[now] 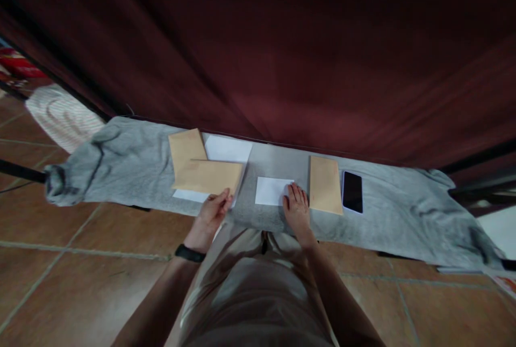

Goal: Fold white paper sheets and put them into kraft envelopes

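The left hand (pixel 216 210) pinches a kraft envelope (pixel 206 176) by its near right corner, over a white sheet (pixel 229 149); a light grip should avoid creasing. Fingers nearly together, the right hand (pixel 297 209) rests on a small white paper (pixel 269 190); even pressure should steady it.

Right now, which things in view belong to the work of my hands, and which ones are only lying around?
Seemingly in the work:
Tan envelope, pinched by your left hand
Small white sheet, under your right hand
Rear left envelope; right envelope
White paper, partly under the tan envelope
Grey cloth below

Probably just lying about:
Phone, beside the right envelope
Striped cloth, far left
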`<state>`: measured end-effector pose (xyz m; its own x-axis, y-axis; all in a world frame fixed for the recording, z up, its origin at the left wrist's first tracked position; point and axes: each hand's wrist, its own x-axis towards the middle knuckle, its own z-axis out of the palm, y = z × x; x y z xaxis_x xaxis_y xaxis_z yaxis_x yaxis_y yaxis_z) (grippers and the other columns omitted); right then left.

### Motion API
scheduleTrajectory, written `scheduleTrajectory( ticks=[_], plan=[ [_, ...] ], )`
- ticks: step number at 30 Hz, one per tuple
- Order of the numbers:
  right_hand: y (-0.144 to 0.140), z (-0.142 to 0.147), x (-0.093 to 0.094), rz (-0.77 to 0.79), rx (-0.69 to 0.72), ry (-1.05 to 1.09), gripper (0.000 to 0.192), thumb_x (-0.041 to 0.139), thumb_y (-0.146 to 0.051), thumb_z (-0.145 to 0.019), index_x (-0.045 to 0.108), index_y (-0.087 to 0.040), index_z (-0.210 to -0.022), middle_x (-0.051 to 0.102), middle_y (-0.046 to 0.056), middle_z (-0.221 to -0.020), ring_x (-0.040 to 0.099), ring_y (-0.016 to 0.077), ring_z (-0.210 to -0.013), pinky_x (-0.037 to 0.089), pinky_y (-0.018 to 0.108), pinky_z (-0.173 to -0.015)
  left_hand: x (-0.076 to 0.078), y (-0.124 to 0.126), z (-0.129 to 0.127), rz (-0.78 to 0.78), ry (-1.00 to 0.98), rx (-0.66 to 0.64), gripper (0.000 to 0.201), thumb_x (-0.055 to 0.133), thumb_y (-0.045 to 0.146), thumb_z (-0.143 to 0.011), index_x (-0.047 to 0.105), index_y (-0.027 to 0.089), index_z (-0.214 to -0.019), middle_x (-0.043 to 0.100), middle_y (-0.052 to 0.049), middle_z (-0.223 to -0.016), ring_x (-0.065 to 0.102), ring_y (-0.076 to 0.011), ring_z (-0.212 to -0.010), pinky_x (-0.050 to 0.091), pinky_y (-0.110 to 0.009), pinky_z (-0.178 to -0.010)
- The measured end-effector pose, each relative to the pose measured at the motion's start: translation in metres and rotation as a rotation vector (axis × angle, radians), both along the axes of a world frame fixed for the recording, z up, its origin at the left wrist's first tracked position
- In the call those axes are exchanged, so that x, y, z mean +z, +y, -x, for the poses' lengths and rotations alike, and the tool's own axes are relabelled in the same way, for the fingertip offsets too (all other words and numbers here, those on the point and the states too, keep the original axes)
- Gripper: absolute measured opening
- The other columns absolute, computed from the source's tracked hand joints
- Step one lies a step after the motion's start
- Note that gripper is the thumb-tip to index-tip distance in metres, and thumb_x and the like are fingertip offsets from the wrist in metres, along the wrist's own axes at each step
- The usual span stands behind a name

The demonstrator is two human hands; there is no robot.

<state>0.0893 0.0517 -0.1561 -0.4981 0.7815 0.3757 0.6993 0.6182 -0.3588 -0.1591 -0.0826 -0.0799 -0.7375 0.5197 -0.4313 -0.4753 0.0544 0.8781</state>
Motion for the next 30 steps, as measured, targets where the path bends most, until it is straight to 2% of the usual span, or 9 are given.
scheduleTrajectory(
  ticks=[3,5,9,15,20,22,25,28,30],
  plan=[
    [-0.001,-0.002,0.003,0.003,0.012,0.041,0.047,0.039,-0.023,-0.104,0.053,-0.012,-0.147,0.054,0.018,-0.153,0.044,0.0269,-0.145,0.035,0.053,-0.12,-0.019,0.006,-0.046,-0.059,-0.13,-0.059,0.028,0.089,0.02,-0.067,0.061,0.02,-0.061,0.071,-0.001,-0.068,0.075,-0.0177,-0.079,0.062,-0.029,-0.079],
    [-0.003,-0.002,0.006,0.009,0.029,0.054,0.046,0.038,-0.022,-0.104,0.055,-0.013,-0.147,0.053,0.017,-0.154,0.042,0.0268,-0.147,0.034,0.054,-0.121,-0.025,0.008,-0.062,-0.083,-0.191,-0.088,0.026,0.09,0.02,-0.064,0.064,0.02,-0.062,0.073,-0.001,-0.069,0.076,-0.0188,-0.081,0.061,-0.031,-0.084],
    [-0.01,0.001,0.012,0.054,0.076,0.098,0.044,0.038,-0.022,-0.105,0.059,-0.016,-0.143,0.054,0.013,-0.154,0.042,0.0247,-0.147,0.033,0.052,-0.122,-0.027,0.009,-0.068,-0.106,-0.259,-0.13,0.023,0.092,0.018,-0.058,0.071,0.02,-0.068,0.076,-0.001,-0.074,0.076,-0.0191,-0.083,0.061,-0.032,-0.087],
    [-0.025,0.021,0.023,0.212,0.063,0.254,0.039,0.038,-0.024,-0.106,0.068,-0.02,-0.13,0.068,0.009,-0.138,0.057,0.0219,-0.131,0.042,0.043,-0.115,-0.027,0.008,-0.072,-0.119,-0.288,-0.177,0.027,0.093,0.021,-0.054,0.073,0.021,-0.072,0.079,-0.002,-0.082,0.076,-0.0213,-0.087,0.062,-0.035,-0.088],
    [-0.027,0.035,0.032,0.452,0.043,0.392,0.038,0.042,-0.036,-0.105,0.073,-0.02,-0.122,0.074,0.009,-0.125,0.066,0.0232,-0.117,0.05,0.038,-0.106,-0.032,0.011,-0.086,-0.139,-0.299,-0.22,0.03,0.092,0.021,-0.057,0.074,0.022,-0.081,0.079,-0.001,-0.087,0.075,-0.0189,-0.084,0.062,-0.034,-0.086],
    [-0.024,0.039,0.034,0.609,0.052,0.44,0.036,0.048,-0.038,-0.102,0.074,-0.021,-0.119,0.076,0.008,-0.121,0.069,0.0238,-0.109,0.054,0.036,-0.098,-0.032,0.011,-0.091,-0.143,-0.304,-0.248,0.028,0.091,0.02,-0.061,0.074,0.022,-0.083,0.079,-0.002,-0.088,0.075,-0.0186,-0.085,0.061,-0.033,-0.086],
    [-0.02,0.043,0.036,0.848,0.053,0.509,0.03,0.053,-0.035,-0.093,0.078,-0.022,-0.105,0.079,0.005,-0.1,0.07,0.0228,-0.089,0.056,0.033,-0.083,-0.031,0.01,-0.094,-0.168,-0.334,-0.247,0.028,0.09,0.017,-0.064,0.074,0.02,-0.087,0.078,-0.001,-0.088,0.074,-0.0162,-0.083,0.06,-0.03,-0.086],
    [-0.019,0.045,0.036,0.963,0.041,0.555,0.028,0.052,-0.031,-0.086,0.077,-0.021,-0.095,0.075,0.001,-0.081,0.067,0.0196,-0.074,0.054,0.029,-0.071,-0.027,0.008,-0.095,-0.204,-0.399,-0.221,0.036,0.091,0.012,-0.063,0.075,0.018,-0.094,0.077,0.001,-0.086,0.073,-0.0137,-0.081,0.059,-0.027,-0.083],
    [-0.02,0.046,0.037,1.011,0.051,0.59,0.028,0.053,-0.033,-0.082,0.075,-0.021,-0.092,0.074,0.0,-0.079,0.067,0.0183,-0.072,0.054,0.027,-0.068,-0.024,0.007,-0.096,-0.223,-0.434,-0.218,0.038,0.09,0.01,-0.064,0.075,0.018,-0.098,0.077,0.001,-0.087,0.072,-0.0124,-0.08,0.058,-0.024,-0.079]
  ],
)
